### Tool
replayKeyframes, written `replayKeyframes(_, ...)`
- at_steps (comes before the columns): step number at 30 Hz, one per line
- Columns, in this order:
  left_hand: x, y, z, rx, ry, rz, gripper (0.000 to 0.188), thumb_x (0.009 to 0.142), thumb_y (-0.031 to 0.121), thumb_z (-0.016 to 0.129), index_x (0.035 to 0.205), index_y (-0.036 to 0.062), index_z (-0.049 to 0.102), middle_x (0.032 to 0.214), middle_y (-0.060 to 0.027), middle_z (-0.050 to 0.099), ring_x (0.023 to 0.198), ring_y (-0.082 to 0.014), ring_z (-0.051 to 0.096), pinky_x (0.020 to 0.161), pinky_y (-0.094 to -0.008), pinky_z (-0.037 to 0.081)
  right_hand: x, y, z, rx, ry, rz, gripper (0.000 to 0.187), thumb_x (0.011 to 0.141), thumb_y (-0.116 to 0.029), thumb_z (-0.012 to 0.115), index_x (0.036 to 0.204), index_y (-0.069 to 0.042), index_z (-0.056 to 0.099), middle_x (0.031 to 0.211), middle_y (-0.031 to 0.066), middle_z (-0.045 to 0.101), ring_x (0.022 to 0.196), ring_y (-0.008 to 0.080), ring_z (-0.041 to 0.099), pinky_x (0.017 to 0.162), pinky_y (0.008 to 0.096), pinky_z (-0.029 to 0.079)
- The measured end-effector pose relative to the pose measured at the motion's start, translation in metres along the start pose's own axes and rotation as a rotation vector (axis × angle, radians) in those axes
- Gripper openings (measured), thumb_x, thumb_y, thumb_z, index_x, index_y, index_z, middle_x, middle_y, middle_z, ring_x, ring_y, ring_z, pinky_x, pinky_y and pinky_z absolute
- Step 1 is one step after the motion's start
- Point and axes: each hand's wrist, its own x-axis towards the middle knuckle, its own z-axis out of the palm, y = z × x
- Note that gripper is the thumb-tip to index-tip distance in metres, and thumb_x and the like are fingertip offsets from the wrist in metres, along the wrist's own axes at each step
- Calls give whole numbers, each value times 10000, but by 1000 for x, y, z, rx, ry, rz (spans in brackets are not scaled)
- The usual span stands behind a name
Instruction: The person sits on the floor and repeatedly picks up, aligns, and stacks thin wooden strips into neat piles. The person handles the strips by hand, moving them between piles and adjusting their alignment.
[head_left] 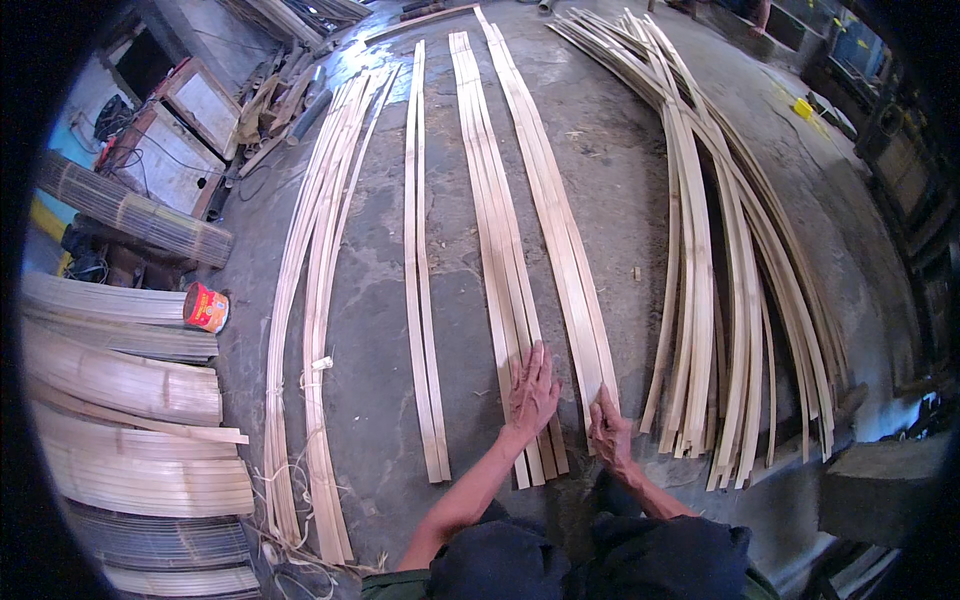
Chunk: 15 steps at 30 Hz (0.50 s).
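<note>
Long pale bamboo strips lie in narrow rows on the floor, running away from me. My left hand (534,394) lies flat and open, fingers stretched, on the near part of the middle row of strips (488,180). At the near end of the row to its right, my right hand (611,434) is closed around the edge of the bamboo strips (548,180); its fingertips are partly hidden. A thinner pair of strips (416,220) rests to the left of the middle row, apart from both hands.
Tied bundles of strips (318,260) lie at left, with loose fibres near their ends. A large crossed pile of strips (690,240) spreads at right. Stacked slats (140,465) and a red tin (206,307) line the left side. A grey block (885,490) stands at lower right.
</note>
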Motion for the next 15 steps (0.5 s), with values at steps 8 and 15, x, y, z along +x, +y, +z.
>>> replayKeyframes(8,-16,-26,9,156,-53,26,617,949,307,487,1477,31,326,1566,-118,257,1450,-281,223,1183,-511,148,-15,-28,31,145,-295,155,511,1030,-221,466,1513,-199,300,609,71,487,529,132,498,503,325,456)
replayKeyframes(15,-14,-28,10,131,-63,31,608,952,287,471,1485,39,311,1574,-99,249,1457,-274,210,1190,-505,131,-26,3,42,218,-309,7,553,1035,-176,445,1543,-230,234,654,7,453,541,99,413,482,264,366)
